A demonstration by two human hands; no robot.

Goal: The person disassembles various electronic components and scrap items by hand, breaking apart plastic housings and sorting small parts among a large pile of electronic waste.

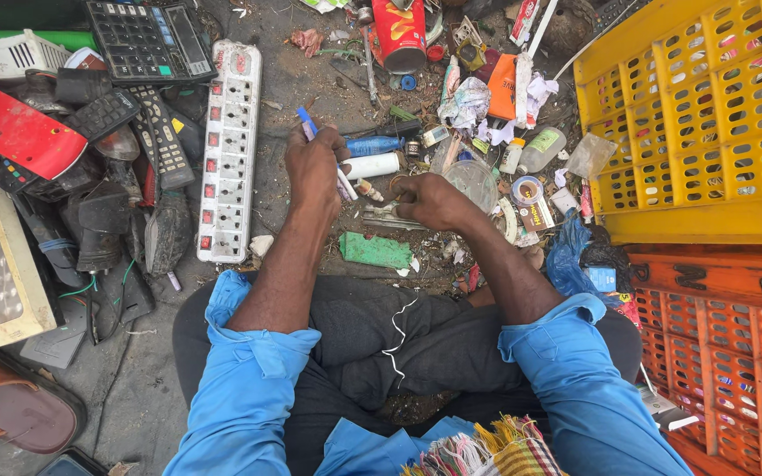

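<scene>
Blue-capped white pen (321, 150) sits in the left hand (313, 167), fingers pressed together around its barrel in a closed grip, the blue end sticking up past the knuckles toward the power strip. Right hand (429, 199) is low on the ground just beside it, fingertips curled down onto a small round brownish piece (399, 187); whether they pinch it or only press on it, cannot tell. Hands near each other, not touching.

Person sits cross-legged on bare dirt floor (293, 97), blue sleeves rolled.

Around the hands: white tube (372, 165) and blue bottle (374, 145) just beyond the left hand; green flat scrap (375, 250) near the knees; clear round lid (472, 181) beside the right hand. Long white power strip (230, 150) lies to the left, remote controls (162, 134) and calculator (147, 40) further out. Yellow crate (690, 123) and orange crate (734, 335) on the right.
</scene>
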